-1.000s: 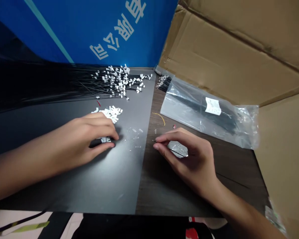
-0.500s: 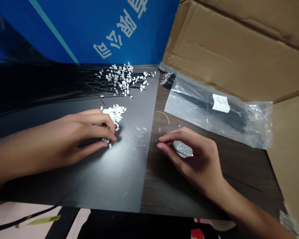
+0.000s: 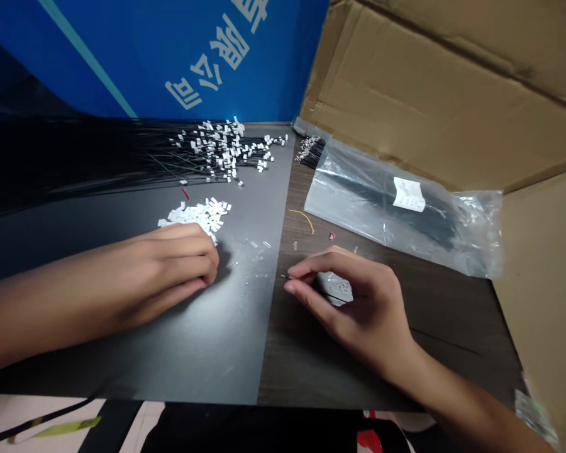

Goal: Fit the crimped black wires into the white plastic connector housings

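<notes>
My right hand [image 3: 353, 302] pinches a thin black wire [image 3: 446, 340] between thumb and forefinger. The wire's small tip sticks out just left of the fingertips, and its tail runs under the wrist to the right. My left hand [image 3: 179, 261] is closed, its fingertips curled down at the near edge of a pile of small white plastic connector housings [image 3: 207, 215]. Whatever those fingertips hold is hidden. Behind the pile lies a thick bundle of black wires [image 3: 99, 151], many ending in white connectors [image 3: 226, 148].
A clear plastic bag of black wires [image 3: 382, 195] lies at right, bare metal ends poking out. Cardboard [image 3: 419, 94] and a blue panel [image 3: 136, 56] wall the table. Small clear bits [image 3: 259, 255], a yellow strand [image 3: 304, 217] and a clear plastic piece [image 3: 337, 288] lie about.
My left fingers have closed and curled down by the white pile; earlier the thumb and forefinger were apart. My right hand still pinches the wire. The whole view has shifted slightly.
</notes>
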Demonstrator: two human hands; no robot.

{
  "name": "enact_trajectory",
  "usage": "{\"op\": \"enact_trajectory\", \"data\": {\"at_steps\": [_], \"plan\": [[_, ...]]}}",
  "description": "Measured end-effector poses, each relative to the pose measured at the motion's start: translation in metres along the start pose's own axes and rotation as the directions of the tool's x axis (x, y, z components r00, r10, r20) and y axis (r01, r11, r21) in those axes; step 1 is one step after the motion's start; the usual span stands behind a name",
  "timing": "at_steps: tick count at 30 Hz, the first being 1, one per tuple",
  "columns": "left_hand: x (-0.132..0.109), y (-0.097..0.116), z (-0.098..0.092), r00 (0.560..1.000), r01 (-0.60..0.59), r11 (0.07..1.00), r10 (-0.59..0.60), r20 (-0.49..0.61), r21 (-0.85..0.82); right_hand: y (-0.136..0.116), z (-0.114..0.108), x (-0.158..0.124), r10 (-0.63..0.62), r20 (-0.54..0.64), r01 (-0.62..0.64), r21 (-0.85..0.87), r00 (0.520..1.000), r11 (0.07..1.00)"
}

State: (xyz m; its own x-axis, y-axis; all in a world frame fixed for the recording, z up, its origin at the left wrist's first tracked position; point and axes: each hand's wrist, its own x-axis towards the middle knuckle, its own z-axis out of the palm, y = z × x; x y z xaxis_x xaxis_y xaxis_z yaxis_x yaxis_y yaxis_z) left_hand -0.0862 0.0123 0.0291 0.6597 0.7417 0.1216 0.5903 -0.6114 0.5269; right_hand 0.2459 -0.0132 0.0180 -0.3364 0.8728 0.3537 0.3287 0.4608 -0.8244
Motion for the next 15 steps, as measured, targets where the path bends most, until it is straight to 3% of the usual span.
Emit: {"op": "enact_trajectory", "data": {"at_steps": [2, 4, 8, 11, 15], "plan": [[-0.002, 0.003, 0.001, 0.998, -0.06, 0.997, 0.062, 0.032, -0.058, -0.001, 0.0, -0.001, 0.014, -0.009, -0.014, 0.024, 1.0, 1.0], [-0.001, 0.011, 0.002, 0.998, -0.068, 0.988, 0.068, -0.002, -0.136, -0.002, 0.001, -0.001, 0.029, -0.019, -0.028, 0.063, 0.999, 0.998], [0.014, 0.036, 0.009, 0.992, 0.057, 0.938, -0.091, -0.086, -0.341, -0.003, 0.003, 0.001, 0.096, -0.018, -0.091, 0.194, 0.995, 0.977], [0.032, 0.053, 0.023, 0.974, 0.168, 0.805, -0.223, -0.027, -0.57, 0.0, 0.004, 0.001, 0.087, -0.013, -0.081, 0.235, 0.996, 0.969], [0.046, 0.062, 0.046, 0.945, 0.234, 0.561, -0.324, 0.049, -0.794, 0.004, 0.003, 0.001, -0.082, -0.077, 0.092, 0.147, 0.994, 0.985]]}}
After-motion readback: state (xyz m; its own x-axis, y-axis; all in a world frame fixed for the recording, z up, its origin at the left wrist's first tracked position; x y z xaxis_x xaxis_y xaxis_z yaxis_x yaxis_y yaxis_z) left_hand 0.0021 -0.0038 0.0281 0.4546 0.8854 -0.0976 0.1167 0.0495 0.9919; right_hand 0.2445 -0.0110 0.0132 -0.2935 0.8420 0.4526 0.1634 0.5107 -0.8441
